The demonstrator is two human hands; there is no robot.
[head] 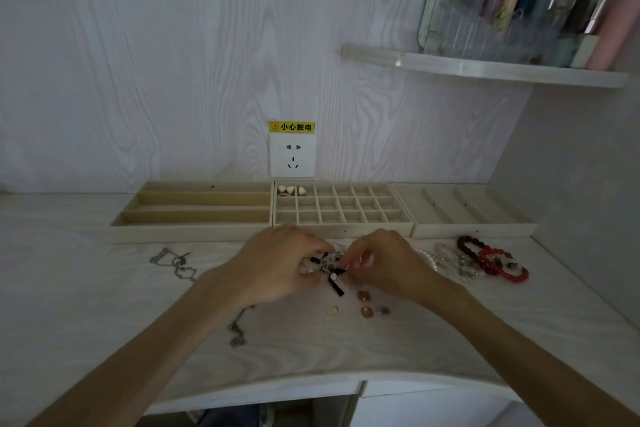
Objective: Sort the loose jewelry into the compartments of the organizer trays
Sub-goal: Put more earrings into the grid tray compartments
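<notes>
Both hands, left hand (277, 263) and right hand (381, 263), pinch black-ribboned jewelry piece (330, 269) before grid tray (343, 229)

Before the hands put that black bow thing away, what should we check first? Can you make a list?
1. Both hands hold the bow: ok, left hand and right hand pinch it together.
2. Bow free of other jewelry: cannot tell, the fingers hide part of it.
3. Free cell in the grid tray: ok, only the far-left cells hold pieces.
4. Path to the tray: ok, it sits just behind the hands.
5. Small stones safe from the wrists: not ok, they lie right under the right wrist.
6. Red bracelets out of the way: ok, off to the right.
</notes>
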